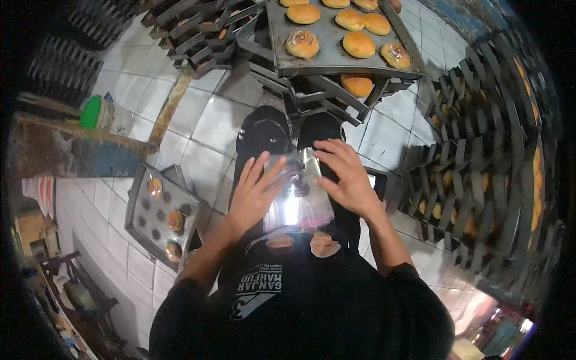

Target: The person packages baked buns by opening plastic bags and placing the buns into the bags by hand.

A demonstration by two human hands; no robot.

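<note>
A sheaf of clear, shiny plastic bags point(300, 211) lies across my lap, with glare on its surface. My left hand point(255, 195) rests at its left side, palm down, fingers spread. On the other side is my right hand point(347, 179), its thumb and fingers apart near the upper right of the plastic. Neither hand visibly grips anything. Past my knees, a metal tray point(327, 65) carries several round golden buns point(359, 44). Two buns at its near side, a left one point(302, 44) and a right one point(395, 55), are in printed clear wrapping.
To my left, a dark tray point(141, 223) holds three wrapped buns point(176, 221). Stacked black racks point(474, 174) with buns stand at the right. More dark racks point(201, 45) stand ahead on the white tiled floor point(207, 123). A green-lidded bucket point(92, 112) is at the left.
</note>
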